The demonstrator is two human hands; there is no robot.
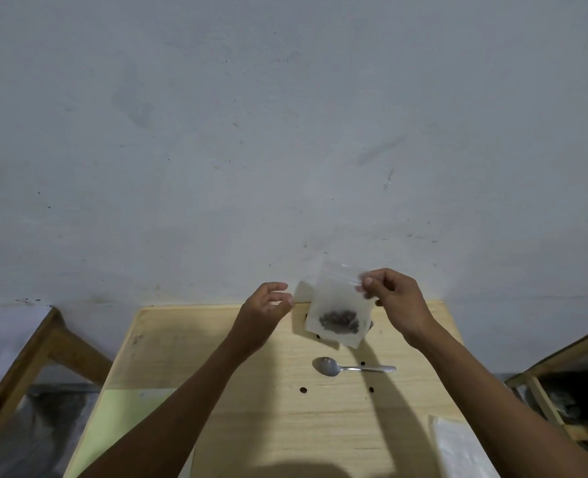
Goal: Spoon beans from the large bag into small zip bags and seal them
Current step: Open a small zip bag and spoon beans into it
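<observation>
A small clear zip bag [337,298] hangs above the far part of the wooden table [216,357], with a clump of dark beans [340,321] at its bottom. My right hand [394,298] pinches the bag's top right corner at the zip strip. My left hand [268,307] hovers just left of the bag with loosely curled fingers, holding nothing. A metal spoon [349,367] lies on the table below the bag, bowl to the left. Part of another bag [302,293] shows behind the small one; I cannot tell if it is the large bag.
A few loose beans [303,390] lie scattered on the table around the spoon. A stack of clear plastic bags [458,446] lies at the table's near right corner. Wooden frames stand on the left [27,360] and right [554,367]. A pale wall rises behind.
</observation>
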